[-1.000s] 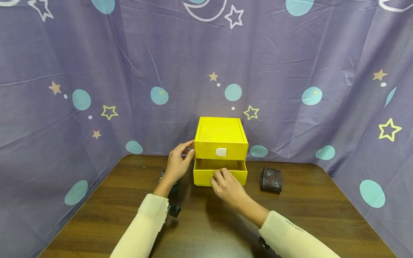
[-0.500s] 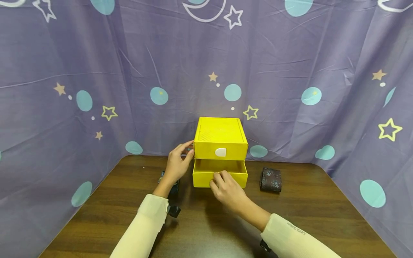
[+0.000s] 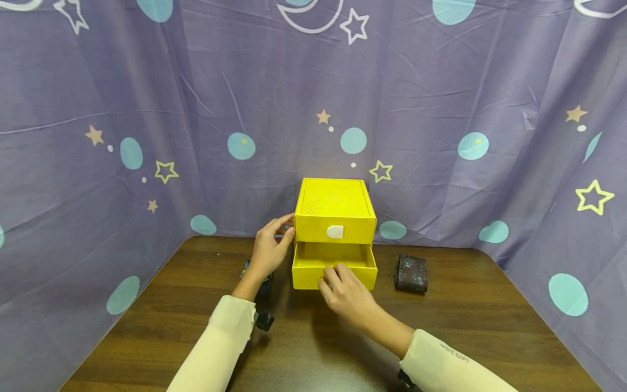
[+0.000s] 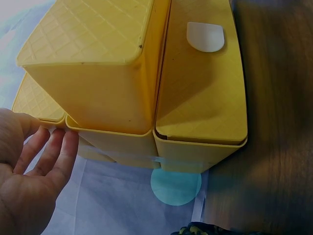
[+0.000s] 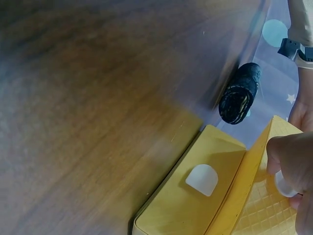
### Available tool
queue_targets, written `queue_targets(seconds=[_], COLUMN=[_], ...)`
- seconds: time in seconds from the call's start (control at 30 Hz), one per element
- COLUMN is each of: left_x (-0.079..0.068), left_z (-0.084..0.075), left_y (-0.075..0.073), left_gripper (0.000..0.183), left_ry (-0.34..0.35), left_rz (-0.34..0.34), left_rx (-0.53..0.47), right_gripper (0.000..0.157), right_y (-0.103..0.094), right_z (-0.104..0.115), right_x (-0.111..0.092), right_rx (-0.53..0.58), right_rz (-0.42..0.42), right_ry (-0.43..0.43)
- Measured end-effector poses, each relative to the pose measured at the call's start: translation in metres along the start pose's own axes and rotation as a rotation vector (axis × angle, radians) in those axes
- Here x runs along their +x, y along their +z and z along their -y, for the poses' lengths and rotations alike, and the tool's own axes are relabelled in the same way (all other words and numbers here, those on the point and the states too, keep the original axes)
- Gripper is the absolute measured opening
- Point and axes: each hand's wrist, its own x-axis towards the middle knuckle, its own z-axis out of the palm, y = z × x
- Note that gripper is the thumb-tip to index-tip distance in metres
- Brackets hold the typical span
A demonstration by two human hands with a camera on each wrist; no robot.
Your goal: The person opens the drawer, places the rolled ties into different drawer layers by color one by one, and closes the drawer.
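A yellow drawer unit [image 3: 338, 196] stands at the back of the table. Its middle drawer [image 3: 301, 277] is pulled partway out, and bare yellow inside shows. White tabs mark the top drawer [image 3: 313, 230] and the bottom drawer [image 4: 205, 93], both pushed in. My right hand [image 3: 348, 294] pinches the middle drawer's white tab [image 5: 283, 185] between thumb and fingers. Against the unit's left side, near the top drawer's front edge, my left hand [image 3: 269, 247] rests its fingertips and thumb, fingers extended. The bottom drawer is hidden in the head view.
A folded dark flowered cloth item [image 3: 411, 273] lies right of the unit. To the left, partly behind my left wrist, is a rolled dark patterned cloth item [image 5: 239, 93]. A purple curtain [image 3: 416, 109] hangs behind the wooden table [image 3: 470, 326].
The middle drawer has slid further out toward me, with my right hand moving along on its tab. My left hand has stayed at the unit's side.
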Motion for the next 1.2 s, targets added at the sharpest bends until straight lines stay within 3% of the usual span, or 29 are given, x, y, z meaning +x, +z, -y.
queue_targets(seconds=[0.47, 1.2], left_x=[0.0, 0.0], left_z=[-0.001, 0.002], left_y=[0.0, 0.002], left_gripper=[0.036, 0.037], left_ry=[-0.001, 0.001], left_rz=[-0.001, 0.002], left_rx=[-0.021, -0.038], right_gripper=[0.038, 0.038], right_y=[-0.008, -0.023], right_z=[0.005, 0.017], right_x=[-0.001, -0.004], right_rx=[-0.02, 0.001], right_rz=[-0.019, 0.041], right_ry=[-0.007, 0.001])
